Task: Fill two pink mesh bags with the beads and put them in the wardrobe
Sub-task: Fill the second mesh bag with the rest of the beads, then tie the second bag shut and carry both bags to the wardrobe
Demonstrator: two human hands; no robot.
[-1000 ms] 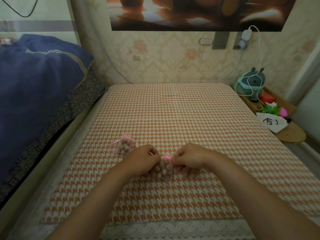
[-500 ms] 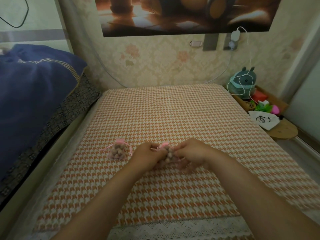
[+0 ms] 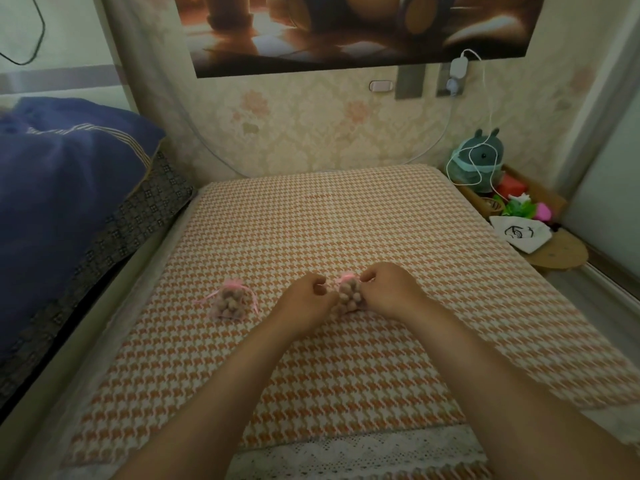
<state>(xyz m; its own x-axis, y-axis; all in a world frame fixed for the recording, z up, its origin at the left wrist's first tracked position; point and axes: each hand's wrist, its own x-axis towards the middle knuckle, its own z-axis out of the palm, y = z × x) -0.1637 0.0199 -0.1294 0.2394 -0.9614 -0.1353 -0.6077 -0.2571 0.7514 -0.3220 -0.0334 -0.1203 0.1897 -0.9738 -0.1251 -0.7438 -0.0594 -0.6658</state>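
Pinching the neck of the second pink mesh bag [image 3: 349, 296] with left hand [image 3: 304, 301] and right hand [image 3: 385, 289], likely cinching it closed, with the first bag [image 3: 231, 303] set aside toward the table [image 3: 311, 216] left edge.

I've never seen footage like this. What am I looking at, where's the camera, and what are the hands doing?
No machine here: a person works bare-handed, and the one camera sits on their head, looking down. A houndstooth cloth covers the surface. On it lies a pink mesh bag full of beads, left of the hands. Between the hands sits a second bag, also filled. The right hand pinches its pink top; the left hand curls beside it, perhaps on a ribbon too thin to see.
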